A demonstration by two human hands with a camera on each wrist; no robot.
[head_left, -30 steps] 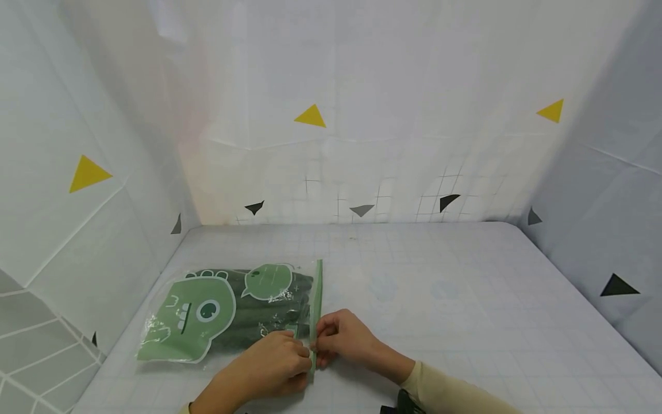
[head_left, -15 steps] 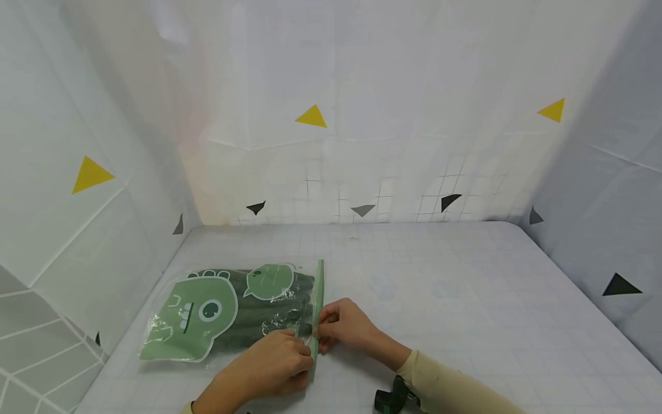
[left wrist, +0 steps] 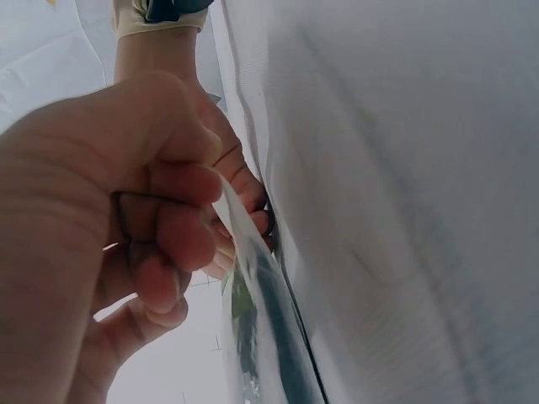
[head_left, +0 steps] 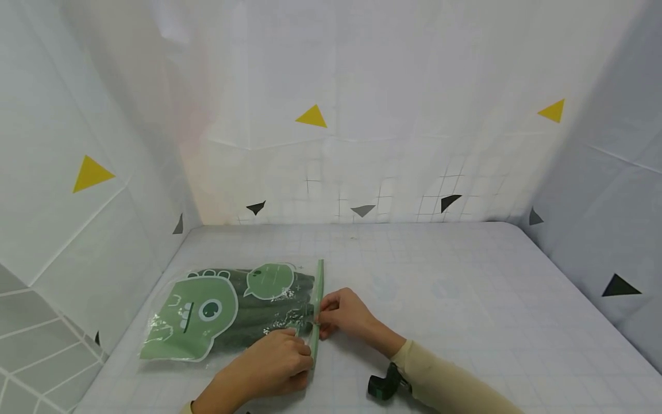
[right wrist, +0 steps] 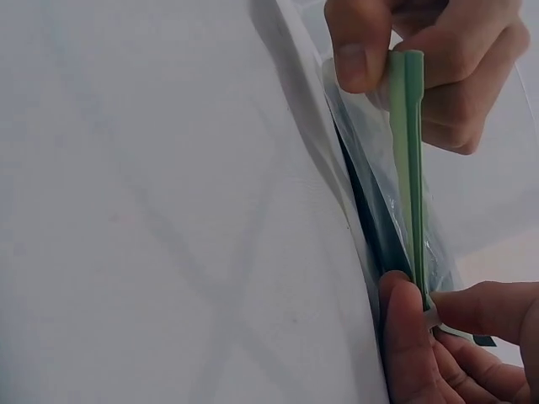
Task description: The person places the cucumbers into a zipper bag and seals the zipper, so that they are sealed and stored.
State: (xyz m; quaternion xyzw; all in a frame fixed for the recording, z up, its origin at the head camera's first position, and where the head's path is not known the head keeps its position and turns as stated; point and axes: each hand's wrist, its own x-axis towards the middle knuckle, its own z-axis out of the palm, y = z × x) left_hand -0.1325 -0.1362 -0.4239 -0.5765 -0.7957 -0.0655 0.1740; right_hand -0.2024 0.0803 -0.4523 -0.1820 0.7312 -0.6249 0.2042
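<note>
A clear zip bag (head_left: pixel 214 313) with a green cartoon monster print lies flat on the table, dark green folded cloth showing inside. Its green zip edge (head_left: pixel 320 282) runs along the right side. My left hand (head_left: pixel 274 362) pinches the bag close to the near end of that edge. Farther along, my right hand (head_left: pixel 347 316) pinches a small white slider (right wrist: pixel 432 318) on the zip between thumb and fingers. The right wrist view shows the green strip (right wrist: pixel 414 168) standing between both hands. Bag film hangs below the curled left fingers (left wrist: pixel 185 236) in the left wrist view.
The white table (head_left: pixel 465 310) has a faint grid and rounded far corners. White sheets with yellow and dark triangles wall it at the back (head_left: pixel 393 115) and sides. A dark wrist device (head_left: pixel 384 386) sits under the right sleeve.
My right hand has slid along the zip edge away from the body, toward its far end. The left hand keeps its hold near the bag's near corner.
</note>
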